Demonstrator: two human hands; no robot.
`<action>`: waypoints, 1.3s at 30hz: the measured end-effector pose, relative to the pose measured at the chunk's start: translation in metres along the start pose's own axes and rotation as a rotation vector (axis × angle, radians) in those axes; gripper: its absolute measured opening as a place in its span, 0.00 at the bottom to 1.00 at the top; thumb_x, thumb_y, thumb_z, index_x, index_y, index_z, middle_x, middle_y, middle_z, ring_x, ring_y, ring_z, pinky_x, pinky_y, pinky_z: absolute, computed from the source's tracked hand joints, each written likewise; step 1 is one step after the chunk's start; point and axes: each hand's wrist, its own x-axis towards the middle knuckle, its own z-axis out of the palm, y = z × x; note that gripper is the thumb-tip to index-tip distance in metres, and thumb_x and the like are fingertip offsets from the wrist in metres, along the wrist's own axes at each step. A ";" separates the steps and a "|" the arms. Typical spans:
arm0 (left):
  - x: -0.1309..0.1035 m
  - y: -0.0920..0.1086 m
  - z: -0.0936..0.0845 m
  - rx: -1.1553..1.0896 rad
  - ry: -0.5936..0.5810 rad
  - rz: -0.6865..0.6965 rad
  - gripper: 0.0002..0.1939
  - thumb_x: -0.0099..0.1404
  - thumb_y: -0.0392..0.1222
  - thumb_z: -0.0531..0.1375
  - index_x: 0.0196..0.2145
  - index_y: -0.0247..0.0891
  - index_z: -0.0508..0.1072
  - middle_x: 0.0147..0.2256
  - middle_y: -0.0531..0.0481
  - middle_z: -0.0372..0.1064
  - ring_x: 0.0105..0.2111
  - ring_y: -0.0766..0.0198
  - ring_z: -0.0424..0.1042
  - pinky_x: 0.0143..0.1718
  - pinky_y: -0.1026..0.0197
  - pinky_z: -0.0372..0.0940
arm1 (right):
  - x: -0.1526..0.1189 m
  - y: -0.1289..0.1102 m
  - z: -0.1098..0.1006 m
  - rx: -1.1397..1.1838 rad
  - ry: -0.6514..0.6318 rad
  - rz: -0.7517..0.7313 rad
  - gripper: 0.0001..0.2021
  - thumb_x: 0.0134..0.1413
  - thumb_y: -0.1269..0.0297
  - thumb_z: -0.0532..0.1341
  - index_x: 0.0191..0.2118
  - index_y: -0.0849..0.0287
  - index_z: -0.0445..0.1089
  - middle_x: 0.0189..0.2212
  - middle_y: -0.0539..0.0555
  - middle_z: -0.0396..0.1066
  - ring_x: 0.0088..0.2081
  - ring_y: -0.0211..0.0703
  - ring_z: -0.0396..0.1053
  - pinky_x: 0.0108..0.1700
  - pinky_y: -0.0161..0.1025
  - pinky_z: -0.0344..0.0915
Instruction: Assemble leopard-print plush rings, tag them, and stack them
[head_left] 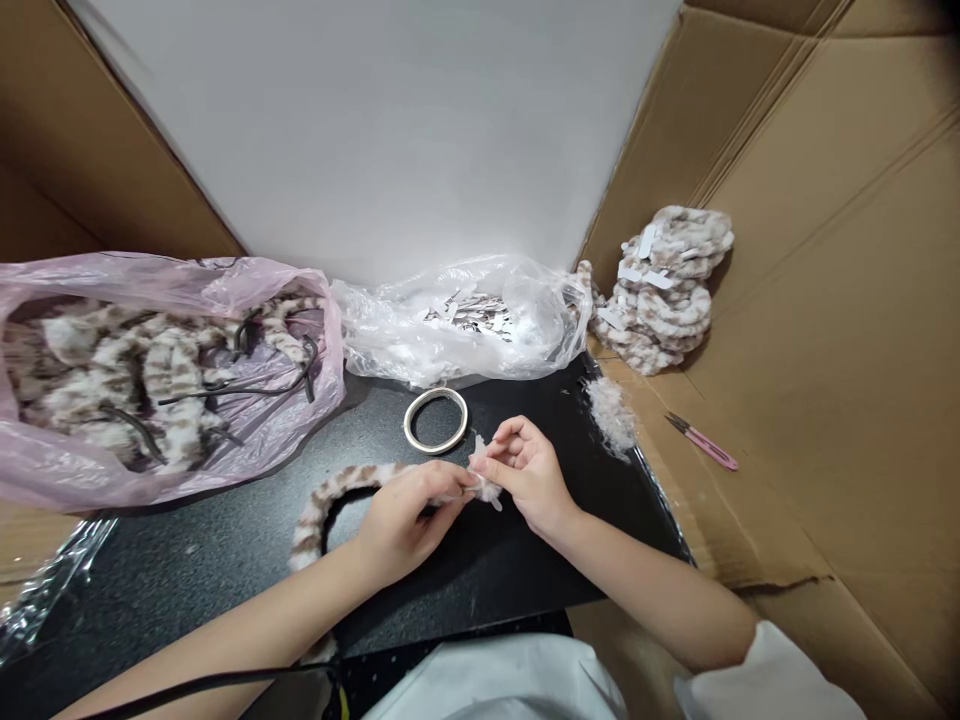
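A fluffy white and brown striped strip point(315, 515) curves over the black table, its right end between my hands. My left hand point(414, 512) is closed round the strip near that end. At the tip, the fingers of my right hand point(529, 475) are bent, with thumb and index finger against a whitish, partly clear piece point(487, 487) that sticks out above and below. Just behind my hands, a roll of tape point(436, 420) lies flat on the black table point(247, 550).
On the left, a pink bag point(262, 275) holds striped furry pieces and dark cords. A clear bag point(390, 335) of small white pieces lies at the back. Bundled furry strips point(660, 290), loose fluff point(611, 412) and pink snips point(705, 442) are on the right. Cardboard walls stand around.
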 end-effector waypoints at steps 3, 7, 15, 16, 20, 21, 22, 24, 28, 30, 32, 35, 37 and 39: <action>0.003 0.001 -0.003 0.041 -0.012 0.010 0.09 0.62 0.25 0.58 0.35 0.38 0.70 0.32 0.49 0.73 0.31 0.67 0.73 0.34 0.68 0.68 | 0.000 0.000 -0.001 -0.019 0.004 -0.025 0.21 0.32 0.63 0.75 0.29 0.56 0.62 0.21 0.43 0.71 0.23 0.34 0.70 0.27 0.32 0.69; 0.005 -0.003 -0.006 0.007 -0.051 -0.035 0.08 0.61 0.25 0.59 0.34 0.37 0.71 0.31 0.49 0.72 0.32 0.68 0.73 0.35 0.68 0.67 | -0.002 0.000 -0.002 -0.132 0.004 -0.108 0.20 0.34 0.63 0.74 0.29 0.56 0.61 0.22 0.44 0.71 0.24 0.35 0.71 0.30 0.33 0.69; 0.005 -0.005 -0.004 0.026 -0.081 -0.259 0.03 0.63 0.32 0.60 0.31 0.36 0.70 0.28 0.52 0.70 0.27 0.70 0.69 0.27 0.69 0.63 | -0.008 0.003 -0.007 -0.561 -0.020 -0.511 0.10 0.46 0.69 0.68 0.30 0.56 0.65 0.25 0.48 0.72 0.28 0.38 0.73 0.33 0.34 0.69; 0.005 -0.004 -0.004 0.030 -0.081 -0.269 0.03 0.63 0.32 0.60 0.31 0.36 0.69 0.28 0.52 0.70 0.27 0.70 0.69 0.27 0.70 0.63 | -0.008 0.004 -0.008 -0.589 -0.027 -0.543 0.09 0.47 0.69 0.67 0.31 0.56 0.65 0.25 0.48 0.72 0.27 0.38 0.73 0.32 0.34 0.69; 0.003 -0.004 -0.003 0.044 -0.069 -0.287 0.02 0.63 0.34 0.60 0.32 0.36 0.69 0.28 0.52 0.70 0.26 0.70 0.69 0.27 0.69 0.63 | -0.007 0.004 -0.009 -0.626 -0.046 -0.567 0.09 0.48 0.69 0.67 0.31 0.56 0.65 0.25 0.48 0.73 0.27 0.38 0.74 0.31 0.33 0.69; 0.003 -0.004 -0.003 0.049 -0.065 -0.289 0.02 0.63 0.34 0.60 0.32 0.36 0.69 0.28 0.52 0.70 0.27 0.69 0.69 0.27 0.69 0.63 | -0.007 0.004 -0.009 -0.625 -0.048 -0.558 0.09 0.47 0.69 0.67 0.31 0.56 0.65 0.25 0.48 0.73 0.27 0.38 0.74 0.32 0.33 0.70; 0.002 -0.004 -0.003 0.054 -0.061 -0.287 0.02 0.63 0.34 0.60 0.32 0.36 0.69 0.28 0.52 0.70 0.26 0.69 0.69 0.27 0.69 0.63 | -0.007 0.003 -0.009 -0.625 -0.051 -0.548 0.09 0.47 0.69 0.68 0.31 0.56 0.65 0.25 0.48 0.73 0.27 0.38 0.74 0.32 0.33 0.70; 0.002 -0.005 -0.003 0.056 -0.058 -0.282 0.02 0.63 0.34 0.59 0.32 0.36 0.69 0.28 0.52 0.70 0.26 0.69 0.69 0.28 0.69 0.63 | -0.007 0.002 -0.008 -0.626 -0.055 -0.529 0.09 0.47 0.69 0.67 0.31 0.56 0.65 0.26 0.49 0.74 0.28 0.39 0.75 0.33 0.34 0.71; 0.001 -0.009 -0.001 0.056 -0.047 -0.324 0.02 0.63 0.34 0.59 0.32 0.37 0.69 0.28 0.52 0.70 0.26 0.69 0.68 0.27 0.68 0.62 | -0.008 0.003 -0.009 -0.612 -0.116 -0.477 0.12 0.45 0.68 0.68 0.35 0.56 0.66 0.29 0.50 0.76 0.32 0.42 0.77 0.37 0.36 0.74; 0.001 -0.011 -0.001 0.052 -0.036 -0.378 0.01 0.62 0.35 0.60 0.32 0.37 0.70 0.27 0.52 0.70 0.25 0.69 0.68 0.27 0.68 0.62 | -0.008 0.004 -0.010 -0.608 -0.146 -0.469 0.14 0.43 0.69 0.69 0.37 0.55 0.66 0.31 0.50 0.77 0.34 0.43 0.78 0.38 0.37 0.74; 0.001 -0.013 0.001 0.026 -0.028 -0.450 0.03 0.62 0.37 0.61 0.31 0.37 0.70 0.26 0.53 0.70 0.25 0.69 0.67 0.27 0.68 0.61 | -0.008 0.006 -0.010 -0.628 -0.154 -0.481 0.14 0.44 0.70 0.68 0.38 0.55 0.66 0.32 0.51 0.77 0.35 0.43 0.78 0.40 0.37 0.75; 0.000 -0.015 0.003 -0.051 -0.011 -0.578 0.06 0.61 0.41 0.61 0.31 0.37 0.71 0.26 0.53 0.70 0.24 0.68 0.66 0.26 0.67 0.60 | -0.008 0.008 -0.010 -0.702 -0.162 -0.535 0.13 0.47 0.74 0.64 0.39 0.54 0.66 0.34 0.51 0.77 0.37 0.42 0.78 0.42 0.37 0.75; 0.000 -0.016 0.004 -0.130 -0.012 -0.657 0.08 0.61 0.44 0.62 0.32 0.36 0.71 0.26 0.52 0.69 0.24 0.67 0.66 0.26 0.67 0.60 | -0.008 0.009 -0.010 -0.728 -0.152 -0.558 0.12 0.49 0.74 0.62 0.40 0.54 0.66 0.35 0.51 0.77 0.37 0.41 0.78 0.42 0.37 0.75; 0.001 -0.016 0.004 -0.208 -0.040 -0.705 0.09 0.60 0.45 0.62 0.32 0.36 0.70 0.27 0.51 0.70 0.26 0.66 0.67 0.27 0.66 0.61 | -0.009 0.009 -0.009 -0.690 -0.120 -0.515 0.12 0.49 0.73 0.63 0.40 0.55 0.66 0.34 0.52 0.77 0.37 0.42 0.78 0.40 0.37 0.75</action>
